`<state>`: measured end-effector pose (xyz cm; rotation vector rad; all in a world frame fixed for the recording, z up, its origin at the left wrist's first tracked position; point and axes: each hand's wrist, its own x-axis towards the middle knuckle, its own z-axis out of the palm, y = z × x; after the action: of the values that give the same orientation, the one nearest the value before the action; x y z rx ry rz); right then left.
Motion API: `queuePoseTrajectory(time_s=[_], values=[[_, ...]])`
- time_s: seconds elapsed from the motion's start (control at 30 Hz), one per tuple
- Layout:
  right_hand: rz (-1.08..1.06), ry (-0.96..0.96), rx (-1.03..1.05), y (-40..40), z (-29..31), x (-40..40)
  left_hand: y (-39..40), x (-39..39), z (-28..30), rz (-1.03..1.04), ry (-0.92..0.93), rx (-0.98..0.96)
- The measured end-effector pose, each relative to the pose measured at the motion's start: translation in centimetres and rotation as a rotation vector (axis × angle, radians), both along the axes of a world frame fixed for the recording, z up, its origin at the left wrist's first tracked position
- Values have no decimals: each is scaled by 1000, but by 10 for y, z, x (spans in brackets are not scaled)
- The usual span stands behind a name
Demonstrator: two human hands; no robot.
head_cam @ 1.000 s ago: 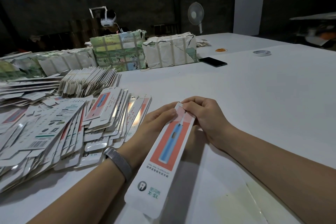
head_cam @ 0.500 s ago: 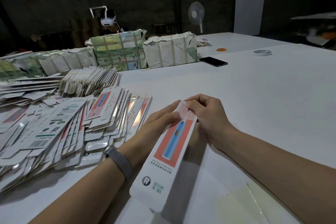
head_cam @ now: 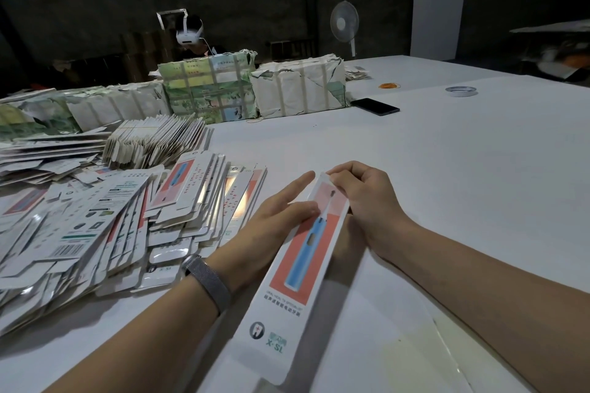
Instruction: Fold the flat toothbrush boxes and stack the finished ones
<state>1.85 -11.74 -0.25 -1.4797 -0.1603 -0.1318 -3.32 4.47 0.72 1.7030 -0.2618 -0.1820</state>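
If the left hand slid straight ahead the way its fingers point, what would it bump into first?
Probably nothing soon: the left hand points up and right over bare table. The black phone lies far along roughly that line, though depth is hard to judge.

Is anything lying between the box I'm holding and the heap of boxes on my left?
Only your own left hand lies between the toothbrush box and the heap of boxes; no other object shows on the white table in that gap.
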Motion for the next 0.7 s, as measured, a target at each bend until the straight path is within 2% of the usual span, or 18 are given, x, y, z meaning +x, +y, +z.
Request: queuePoseTrajectory(time_s=[0.23, 0.53, 0.63, 0.7], values=[[101, -32, -16, -2, 1, -3, 0, 3, -3, 37, -52, 56], [151, -39, 9, -2, 2, -6, -1, 6, -6, 62, -76, 9], [177, -41, 33, 0, 4, -10, 0, 8, -6, 88, -64, -47], [185, -32, 47, 1, 5, -11, -1, 10, -8, 88, -38, -164]])
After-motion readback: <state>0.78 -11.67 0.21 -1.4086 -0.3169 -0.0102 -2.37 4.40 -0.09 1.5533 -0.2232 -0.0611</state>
